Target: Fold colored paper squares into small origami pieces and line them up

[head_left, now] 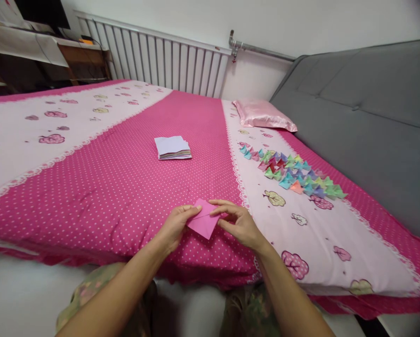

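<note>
A pink sheet of origami paper, creased across its middle, is held above the near edge of the bed. Its left corner is pinched between the thumb and fingers of my left hand. On the other side, the fingers of my right hand grip the right corner, with the thumb below and the fingertips on top. Farther back on the bedspread lies a stack of square paper with a white sheet uppermost. To the right stand several rows of small folded paper pieces in many colours.
The bed has a pink dotted and white patterned bedspread. A pink satin pillow lies by the grey headboard. A white radiator runs along the wall, and a desk with a monitor stands at far left.
</note>
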`<move>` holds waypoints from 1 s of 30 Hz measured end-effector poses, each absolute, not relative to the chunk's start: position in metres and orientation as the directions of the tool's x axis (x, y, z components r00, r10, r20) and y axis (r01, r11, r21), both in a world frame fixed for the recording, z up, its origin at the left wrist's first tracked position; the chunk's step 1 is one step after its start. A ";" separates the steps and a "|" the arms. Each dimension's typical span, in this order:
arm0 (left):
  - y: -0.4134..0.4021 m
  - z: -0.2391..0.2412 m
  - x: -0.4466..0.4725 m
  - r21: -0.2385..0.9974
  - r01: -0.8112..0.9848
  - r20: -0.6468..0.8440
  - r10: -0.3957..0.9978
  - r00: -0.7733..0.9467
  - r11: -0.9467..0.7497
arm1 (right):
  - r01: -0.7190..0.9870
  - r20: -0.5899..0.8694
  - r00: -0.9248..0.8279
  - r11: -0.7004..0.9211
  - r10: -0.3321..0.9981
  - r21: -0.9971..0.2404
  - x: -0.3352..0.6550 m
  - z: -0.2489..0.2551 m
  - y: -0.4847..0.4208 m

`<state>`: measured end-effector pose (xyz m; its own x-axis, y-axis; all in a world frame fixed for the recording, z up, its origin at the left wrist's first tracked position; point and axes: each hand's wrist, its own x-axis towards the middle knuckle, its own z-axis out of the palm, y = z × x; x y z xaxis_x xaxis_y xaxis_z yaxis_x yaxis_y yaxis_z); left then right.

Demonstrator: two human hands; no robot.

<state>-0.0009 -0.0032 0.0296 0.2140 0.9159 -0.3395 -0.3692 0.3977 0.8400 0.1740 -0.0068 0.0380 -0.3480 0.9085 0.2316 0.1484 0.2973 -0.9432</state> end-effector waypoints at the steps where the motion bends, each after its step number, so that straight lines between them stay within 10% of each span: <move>1: -0.003 0.030 -0.001 0.844 -0.362 -0.336 0.917 0.217 0.395 | 0.162 0.229 -0.339 0.297 0.912 -0.941 0.173 0.037 -0.006; 30: -0.005 0.024 -0.002 0.913 -0.212 -0.265 0.902 0.341 0.349 | -0.134 -0.027 -0.118 -0.043 0.993 -0.990 0.162 0.022 -0.007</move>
